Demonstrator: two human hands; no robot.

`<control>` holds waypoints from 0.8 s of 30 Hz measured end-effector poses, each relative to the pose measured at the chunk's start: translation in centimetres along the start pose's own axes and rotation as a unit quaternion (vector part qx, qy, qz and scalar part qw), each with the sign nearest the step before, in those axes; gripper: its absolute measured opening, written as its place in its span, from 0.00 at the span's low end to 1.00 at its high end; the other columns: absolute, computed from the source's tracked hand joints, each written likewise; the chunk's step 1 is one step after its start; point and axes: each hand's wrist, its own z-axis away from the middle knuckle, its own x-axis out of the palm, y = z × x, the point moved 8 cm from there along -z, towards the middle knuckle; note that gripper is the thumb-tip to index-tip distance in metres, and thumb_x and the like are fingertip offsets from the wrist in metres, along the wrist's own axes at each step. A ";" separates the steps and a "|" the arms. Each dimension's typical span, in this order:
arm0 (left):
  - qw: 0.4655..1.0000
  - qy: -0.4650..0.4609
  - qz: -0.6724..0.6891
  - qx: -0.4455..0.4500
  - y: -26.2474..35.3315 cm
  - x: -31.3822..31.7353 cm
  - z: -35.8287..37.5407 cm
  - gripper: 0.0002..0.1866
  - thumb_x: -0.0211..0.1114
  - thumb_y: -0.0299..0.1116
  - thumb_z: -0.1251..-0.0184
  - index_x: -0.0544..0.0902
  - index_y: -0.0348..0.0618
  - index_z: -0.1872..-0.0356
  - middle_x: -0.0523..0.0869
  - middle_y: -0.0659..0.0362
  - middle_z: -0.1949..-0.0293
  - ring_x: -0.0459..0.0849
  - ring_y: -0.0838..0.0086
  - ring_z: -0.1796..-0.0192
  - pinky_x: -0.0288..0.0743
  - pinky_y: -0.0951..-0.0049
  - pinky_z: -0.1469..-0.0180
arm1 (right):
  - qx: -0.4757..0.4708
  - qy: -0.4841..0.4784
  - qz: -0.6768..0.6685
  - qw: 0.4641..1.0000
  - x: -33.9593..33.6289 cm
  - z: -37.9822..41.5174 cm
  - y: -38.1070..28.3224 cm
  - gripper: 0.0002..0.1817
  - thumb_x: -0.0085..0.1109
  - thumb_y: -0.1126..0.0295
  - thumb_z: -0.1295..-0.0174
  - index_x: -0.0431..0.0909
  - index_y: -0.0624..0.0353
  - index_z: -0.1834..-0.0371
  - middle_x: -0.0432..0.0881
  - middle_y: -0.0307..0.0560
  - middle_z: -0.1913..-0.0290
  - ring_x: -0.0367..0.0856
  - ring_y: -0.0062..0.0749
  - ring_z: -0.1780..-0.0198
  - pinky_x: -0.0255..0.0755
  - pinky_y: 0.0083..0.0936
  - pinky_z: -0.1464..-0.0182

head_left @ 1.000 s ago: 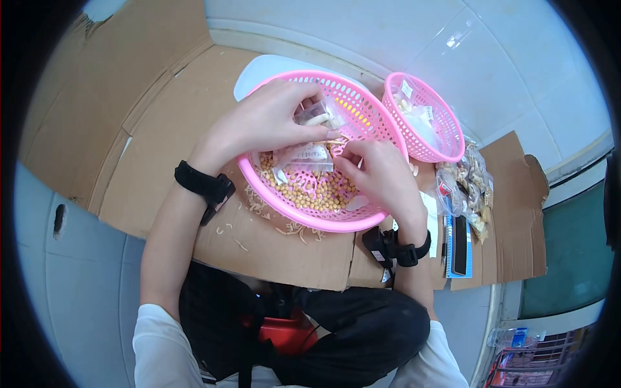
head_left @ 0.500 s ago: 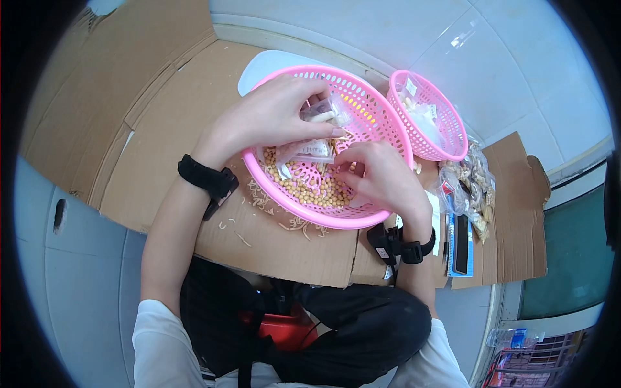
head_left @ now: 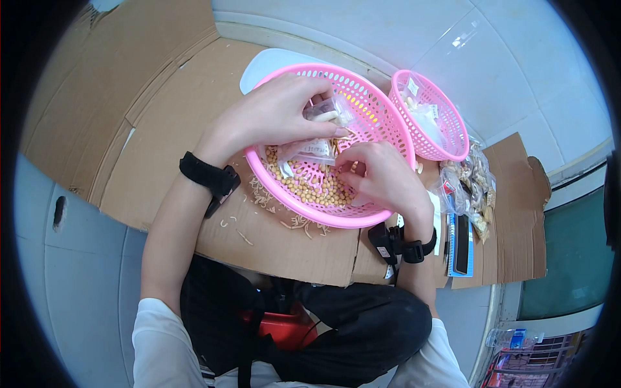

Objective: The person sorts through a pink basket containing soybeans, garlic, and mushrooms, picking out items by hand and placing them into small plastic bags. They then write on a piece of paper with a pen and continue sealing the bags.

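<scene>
A large pink plastic basket (head_left: 349,223) stands on the cardboard, with round yellowish beans (head_left: 317,193) across its bottom. Inside it, my left hand (head_left: 281,113) grips a small clear plastic bag (head_left: 337,114) with white pieces in it, thumb and fingers closed on the bag. Another clear bag (head_left: 315,147) with a written label lies just below that hand, on the beans. My right hand (head_left: 383,173) is over the basket's right side, its fingertips pinched together near the beans. Whatever lies between those fingertips is too small to make out.
A smaller pink basket (head_left: 460,157) holding bags stands at the back right. Right of it lie several filled clear bags (head_left: 475,184), a black phone (head_left: 460,242) and a blue notebook (head_left: 470,258). Pale shreds (head_left: 262,194) are scattered on the cardboard (head_left: 174,129). A white lid-like board (head_left: 255,68) sits behind.
Both hands stay almost in place. The view has shifted very slightly, and the bag in my left hand has barely moved.
</scene>
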 end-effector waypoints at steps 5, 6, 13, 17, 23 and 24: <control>1.000 0.006 0.004 0.010 -0.2 0.2 0.1 0.23 0.79 0.45 0.31 0.83 0.35 0.52 0.87 0.49 0.66 0.86 0.64 0.63 0.79 0.63 0.58 | -0.015 -0.010 0.006 1.000 0.2 -0.1 0.0 0.11 0.70 0.75 0.41 0.92 0.64 0.56 0.92 0.55 0.64 0.93 0.42 0.63 0.85 0.36 0.55; 1.000 0.006 0.004 0.010 -0.3 0.2 0.0 0.23 0.79 0.45 0.31 0.83 0.35 0.52 0.87 0.49 0.66 0.86 0.64 0.63 0.79 0.63 0.58 | -0.015 -0.011 0.003 1.000 0.2 -0.1 0.0 0.10 0.70 0.75 0.41 0.92 0.64 0.57 0.92 0.55 0.64 0.93 0.42 0.63 0.85 0.36 0.55; 0.999 -0.028 0.011 -0.031 -0.2 0.1 -0.1 0.30 0.79 0.52 0.35 0.84 0.30 0.51 0.89 0.45 0.60 0.88 0.56 0.57 0.81 0.60 0.53 | -0.004 -0.020 -0.003 1.000 0.4 0.0 0.1 0.10 0.71 0.75 0.41 0.91 0.64 0.57 0.92 0.54 0.65 0.93 0.41 0.64 0.85 0.35 0.56; 0.999 -0.029 0.012 -0.039 -0.4 0.3 -0.1 0.31 0.79 0.54 0.35 0.84 0.31 0.51 0.89 0.46 0.60 0.87 0.57 0.58 0.81 0.60 0.54 | -0.005 -0.023 -0.004 1.000 0.3 0.0 0.0 0.09 0.71 0.75 0.41 0.91 0.64 0.57 0.92 0.53 0.65 0.93 0.40 0.64 0.85 0.35 0.56; 1.000 -0.010 -0.006 -0.011 -0.1 0.1 0.1 0.22 0.79 0.44 0.31 0.83 0.35 0.51 0.88 0.48 0.64 0.87 0.62 0.61 0.81 0.62 0.56 | 0.013 -0.031 -0.016 0.999 0.5 0.0 0.2 0.09 0.71 0.75 0.40 0.91 0.64 0.58 0.92 0.52 0.66 0.92 0.38 0.65 0.84 0.34 0.57; 1.000 -0.010 -0.006 -0.011 -0.1 0.2 0.1 0.22 0.79 0.44 0.31 0.83 0.35 0.51 0.88 0.48 0.64 0.87 0.62 0.61 0.81 0.62 0.56 | 0.013 -0.032 -0.016 0.999 0.5 0.0 0.1 0.09 0.71 0.75 0.40 0.91 0.64 0.58 0.92 0.52 0.66 0.92 0.38 0.65 0.84 0.34 0.58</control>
